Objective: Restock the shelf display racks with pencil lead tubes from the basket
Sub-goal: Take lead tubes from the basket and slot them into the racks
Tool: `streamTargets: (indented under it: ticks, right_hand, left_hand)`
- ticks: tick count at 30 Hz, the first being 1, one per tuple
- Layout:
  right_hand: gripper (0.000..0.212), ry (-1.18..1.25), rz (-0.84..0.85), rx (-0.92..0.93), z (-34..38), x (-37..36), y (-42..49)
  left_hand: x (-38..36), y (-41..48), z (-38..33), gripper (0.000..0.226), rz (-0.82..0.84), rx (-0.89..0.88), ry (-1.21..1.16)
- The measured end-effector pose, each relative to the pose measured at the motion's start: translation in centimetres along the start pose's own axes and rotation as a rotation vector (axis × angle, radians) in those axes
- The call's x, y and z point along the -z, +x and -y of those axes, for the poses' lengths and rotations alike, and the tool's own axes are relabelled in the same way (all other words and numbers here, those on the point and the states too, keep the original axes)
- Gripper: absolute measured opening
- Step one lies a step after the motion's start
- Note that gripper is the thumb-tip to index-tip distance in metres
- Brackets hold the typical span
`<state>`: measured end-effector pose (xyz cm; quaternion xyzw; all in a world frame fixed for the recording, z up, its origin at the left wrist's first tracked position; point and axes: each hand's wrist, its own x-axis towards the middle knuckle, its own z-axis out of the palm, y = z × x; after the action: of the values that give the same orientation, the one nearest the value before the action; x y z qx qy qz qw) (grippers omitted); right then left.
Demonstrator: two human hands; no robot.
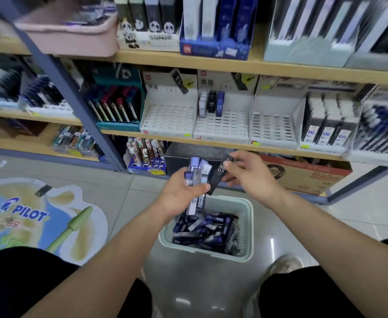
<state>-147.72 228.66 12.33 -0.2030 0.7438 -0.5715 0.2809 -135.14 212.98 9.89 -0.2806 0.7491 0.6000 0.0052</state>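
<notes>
- A pale green perforated plastic basket [248, 228] on the floor holds heaped blue, grey and black pencil lead tubes [202, 230].
- Above it, the left hand [181, 193] grips a blue-grey tube bundle [197, 174].
- The right hand [251, 174] pinches one black tube [220, 174].
- Beyond, white slotted display racks [170, 121] stand on the shelf.

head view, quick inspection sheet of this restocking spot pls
surface: glossy grey tiled floor with a PILOT floor sticker
job's things: basket on the floor, holding many lead tubes; three white racks on the shelf, left rack and right rack bare, middle rack with a few shelved tubes at the back
clutter: small dark item lying on the sticker, too small to identify
grippers: left hand grips a bunch of tubes; right hand pinches one black tube marked HB 0.7
cables: nothing seen
surroundings: stocked stationery shelves; cardboard box under the shelf
</notes>
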Motion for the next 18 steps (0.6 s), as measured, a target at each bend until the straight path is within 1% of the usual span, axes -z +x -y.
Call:
streamTargets:
  ticks: [3,5,8,9,11,15,16,18]
  right_hand:
    - [0.007,-0.005,-0.025,0.064,2.2,0.1,-0.1]
    - [0.011,0.021,-0.039,0.099,3.5,0.4,0.1]
    - [0.012,0.017,-0.093,0.142,4.9,1.6,1.3]
    - [0.011,0.002,-0.105,0.148,5.3,2.1,2.0]
    - [0.012,-0.051,-0.13,0.15,5.7,3.2,3.7]
    - [0.013,-0.158,-0.181,0.148,5.8,4.4,8.4]
    - [0.013,-0.201,-0.202,0.154,5.7,4.4,9.8]
    - [0.013,-0.297,-0.241,0.198,5.3,4.5,12.6]
  left_hand:
    - [0.6,-0.2,-1.5,0.042,-0.012,-0.026,0.016]
    - [1.2,-0.2,-2.5,0.042,-0.024,-0.035,0.029]
    - [2.5,0.3,-4.1,0.048,-0.043,-0.045,0.033]
    - [3.0,0.9,-4.5,0.055,-0.042,-0.041,0.031]
    - [4.1,2.1,-5.0,0.077,-0.057,-0.018,0.029]
    - [5.8,4.8,-5.0,0.095,-0.087,-0.033,0.038]
    - [6.1,5.4,-4.9,0.095,-0.107,-0.029,0.023]
    - [6.5,6.6,-4.2,0.077,-0.15,-0.022,-0.018]
